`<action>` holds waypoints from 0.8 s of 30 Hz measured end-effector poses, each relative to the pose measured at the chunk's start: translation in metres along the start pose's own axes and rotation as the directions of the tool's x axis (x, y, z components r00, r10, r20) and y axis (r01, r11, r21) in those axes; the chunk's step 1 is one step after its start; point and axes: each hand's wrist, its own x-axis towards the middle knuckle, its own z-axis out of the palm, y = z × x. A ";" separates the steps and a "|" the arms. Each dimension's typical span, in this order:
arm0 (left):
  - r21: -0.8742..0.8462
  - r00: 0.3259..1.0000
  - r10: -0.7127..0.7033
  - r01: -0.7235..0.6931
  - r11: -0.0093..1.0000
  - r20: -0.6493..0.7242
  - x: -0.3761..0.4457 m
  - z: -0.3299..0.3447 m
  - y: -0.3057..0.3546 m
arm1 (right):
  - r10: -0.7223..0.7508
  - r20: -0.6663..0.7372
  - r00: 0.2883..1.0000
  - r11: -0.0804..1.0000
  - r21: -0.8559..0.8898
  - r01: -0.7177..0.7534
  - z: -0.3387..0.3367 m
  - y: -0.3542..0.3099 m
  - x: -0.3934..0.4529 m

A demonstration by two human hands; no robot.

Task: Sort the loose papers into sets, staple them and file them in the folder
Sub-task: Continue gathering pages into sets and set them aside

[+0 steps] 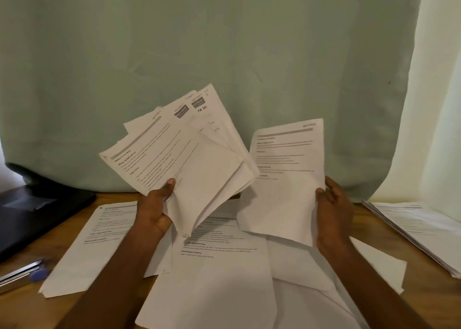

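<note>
A: What's legible? 
B: Left hand pinches a fanned bunch of sheets above the wooden desk; top one says "TASK GOAL". Right hand grips a single page, text too blurry. Black folder far left.

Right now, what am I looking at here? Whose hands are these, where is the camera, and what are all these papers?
There is no machine here: a person works with two bare hands, and the single camera sits on their head, looking forward and down. The left hand holds a fanned bundle of printed sheets raised above a wooden table. The right hand holds one single sheet by its edge. More loose papers lie spread on the table below, and a neater stack sits at the right edge. A dark folder lies at the left. Near it is a blurred metal and blue object, possibly a stapler. A pale green cloth hangs behind.
</note>
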 end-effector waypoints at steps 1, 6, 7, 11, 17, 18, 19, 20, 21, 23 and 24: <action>0.010 1.000 -0.005 0.004 1.000 0.011 0.000 0.001 -0.001 | -0.001 0.016 1.000 1.000 -0.020 0.001 0.003 0.001 -0.003; 0.025 0.998 -0.029 0.028 0.999 0.047 -0.004 0.006 -0.006 | 0.048 0.057 0.997 0.998 0.025 -0.050 0.007 -0.002 -0.009; 0.031 0.998 -0.027 0.026 0.999 0.049 -0.005 0.008 -0.008 | 0.073 0.060 0.996 0.996 0.053 -0.076 0.007 -0.002 -0.008; 0.078 0.992 -0.042 0.033 0.996 0.119 -0.012 0.019 -0.020 | 0.168 0.125 0.978 0.978 0.102 -0.181 0.004 -0.003 -0.007; 0.154 0.983 -0.126 0.105 0.983 0.132 -0.018 0.029 -0.029 | 0.257 0.258 0.931 0.948 0.121 -0.296 0.003 0.001 -0.007; 0.162 0.983 -0.134 0.113 0.980 0.124 -0.018 0.028 -0.028 | 0.262 0.274 0.926 0.944 0.127 -0.305 0.003 0.002 -0.007; 0.169 0.984 -0.137 0.117 0.979 0.114 -0.017 0.026 -0.028 | 0.267 0.288 0.920 0.939 0.135 -0.315 0.004 0.003 -0.007; 0.171 0.985 -0.138 0.119 0.978 0.106 -0.017 0.025 -0.028 | 0.272 0.302 0.914 0.935 0.141 -0.325 0.004 0.003 -0.008; 0.167 0.985 -0.140 0.121 0.978 0.104 -0.017 0.023 -0.028 | 0.277 0.314 0.908 0.932 0.141 -0.333 0.005 0.004 -0.008; 0.165 0.983 -0.149 0.131 0.978 0.104 -0.017 0.021 -0.028 | 0.289 0.331 0.898 0.929 0.131 -0.347 0.007 0.006 -0.011; 0.168 0.983 -0.152 0.134 0.977 0.099 -0.016 0.021 -0.028 | 0.291 0.339 0.895 0.928 0.127 -0.350 0.008 0.007 -0.012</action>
